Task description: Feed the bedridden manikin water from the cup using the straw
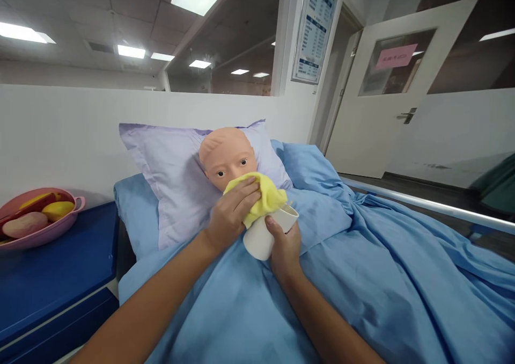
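Observation:
A training manikin's head (226, 154) rests on a lilac pillow (173, 176) in a bed, its body under a blue sheet (362, 278). My left hand (231, 213) is closed on a yellow cloth (267, 195) and presses it against the manikin's mouth and chin. My right hand (285, 246) grips a white cup (263, 234) just below the cloth, in front of the manikin's chin. The lower face is hidden by the cloth.
A blue bedside cabinet (60, 267) stands at the left with a pink bowl (60, 225) of fruit on it. A metal bed rail (434, 205) runs along the right side. A white door (386, 95) stands open behind.

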A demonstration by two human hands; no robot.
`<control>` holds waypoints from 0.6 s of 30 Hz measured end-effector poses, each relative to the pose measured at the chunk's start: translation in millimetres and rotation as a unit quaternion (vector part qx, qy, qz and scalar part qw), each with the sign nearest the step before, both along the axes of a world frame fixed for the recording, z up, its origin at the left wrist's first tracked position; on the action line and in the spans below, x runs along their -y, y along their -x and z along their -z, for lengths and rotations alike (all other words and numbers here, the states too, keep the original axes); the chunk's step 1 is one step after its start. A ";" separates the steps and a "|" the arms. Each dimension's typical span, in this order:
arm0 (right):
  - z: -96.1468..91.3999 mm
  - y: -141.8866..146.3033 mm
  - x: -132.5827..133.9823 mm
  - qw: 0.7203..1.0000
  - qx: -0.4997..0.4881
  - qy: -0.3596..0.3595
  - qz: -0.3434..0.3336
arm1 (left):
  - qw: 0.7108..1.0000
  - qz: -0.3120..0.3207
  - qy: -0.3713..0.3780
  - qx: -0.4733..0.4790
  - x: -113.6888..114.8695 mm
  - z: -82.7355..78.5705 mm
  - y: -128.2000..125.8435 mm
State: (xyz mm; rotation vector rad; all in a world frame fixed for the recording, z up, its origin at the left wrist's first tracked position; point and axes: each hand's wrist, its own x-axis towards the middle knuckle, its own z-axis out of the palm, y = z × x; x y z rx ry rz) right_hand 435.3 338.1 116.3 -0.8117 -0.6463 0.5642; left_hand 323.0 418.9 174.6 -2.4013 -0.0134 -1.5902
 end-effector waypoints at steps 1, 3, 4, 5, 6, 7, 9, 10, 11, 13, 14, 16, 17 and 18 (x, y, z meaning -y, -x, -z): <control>-0.4 0.1 0.3 1.000 -0.002 -0.001 0.000 | 1.000 -0.008 -0.021 -0.008 -2.5 -4.2 -5.4; -0.7 -0.1 0.5 1.000 -0.011 0.001 0.003 | 0.997 -0.044 -0.065 -0.026 -10.6 -7.0 -14.6; -0.4 -0.4 0.4 1.000 -0.015 0.002 0.005 | 0.994 -0.065 -0.082 -0.038 -15.1 -5.7 -17.7; 0.1 -0.9 0.3 1.000 -0.017 0.004 0.007 | 0.991 -0.083 -0.092 -0.047 -19.0 -2.8 -19.5; 0.9 -1.4 0.1 1.000 -0.015 0.004 0.009 | 0.989 -0.097 -0.095 -0.051 -21.8 1.4 -19.9; 1.7 -2.0 -0.1 1.000 -0.010 0.003 0.011 | 0.989 -0.108 -0.092 -0.051 -23.3 6.6 -19.1; 3.3 -3.1 -0.1 1.000 0.002 0.003 0.008 | 0.988 -0.126 -0.078 -0.036 -22.2 19.1 -14.2; 3.8 -3.5 0.0 1.000 0.007 0.005 0.007 | 0.988 -0.134 -0.069 -0.023 -20.3 25.9 -10.6; 4.2 -3.8 0.2 1.000 0.010 0.007 0.006 | 0.988 -0.140 -0.061 -0.013 -18.1 32.8 -6.5; 4.5 -3.9 0.4 1.000 0.012 0.011 0.004 | 0.988 -0.147 -0.048 -0.004 -13.8 45.4 2.5; 4.6 -3.8 0.3 1.000 0.013 0.013 0.002 | 0.989 -0.145 -0.035 -0.002 -12.1 50.5 7.0; 4.9 -3.5 -0.1 1.000 0.015 0.014 0.002 | 0.991 -0.132 0.003 -0.004 -9.4 56.3 15.9; 5.2 -3.4 -0.4 1.000 0.017 0.013 0.003 | 0.993 -0.119 0.022 -0.009 -8.2 56.4 19.8; 5.5 -3.2 -0.9 1.000 0.017 0.012 0.005 | 0.994 -0.102 0.038 -0.014 -6.9 54.6 23.0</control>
